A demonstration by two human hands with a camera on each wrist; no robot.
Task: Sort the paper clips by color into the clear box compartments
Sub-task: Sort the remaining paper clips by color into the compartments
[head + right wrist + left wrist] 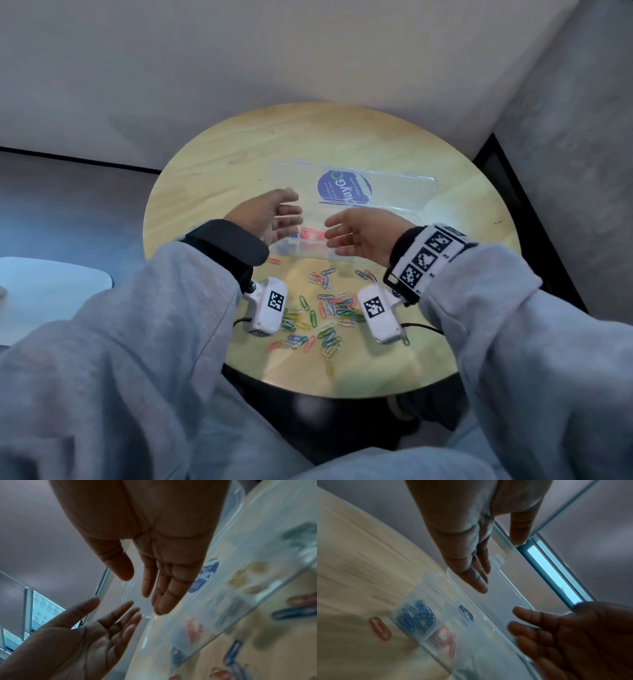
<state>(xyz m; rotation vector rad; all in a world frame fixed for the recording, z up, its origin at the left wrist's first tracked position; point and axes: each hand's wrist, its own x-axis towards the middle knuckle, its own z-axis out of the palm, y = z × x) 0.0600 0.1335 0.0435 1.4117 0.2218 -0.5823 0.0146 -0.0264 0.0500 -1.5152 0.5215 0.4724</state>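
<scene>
The clear box (310, 253) sits mid-table with its lid (397, 195) swung open behind it; the lid carries a blue sticker (342, 188). Blue clips (416, 616) fill its left end compartment and red clips (445, 638) the one beside it. A pile of mixed paper clips (329, 308) lies on the table in front of the box. My left hand (291, 209) and right hand (334, 231) hover above the box, palms facing each other, fingers straight, holding nothing. One red clip (380, 628) lies on the table just outside the box.
The round wooden table (239, 154) stands close to a pale wall, its bare wood showing at the far and left sides. White camera units (270, 305) hang under both wrists above the clip pile. A white surface (51, 291) lies at the left.
</scene>
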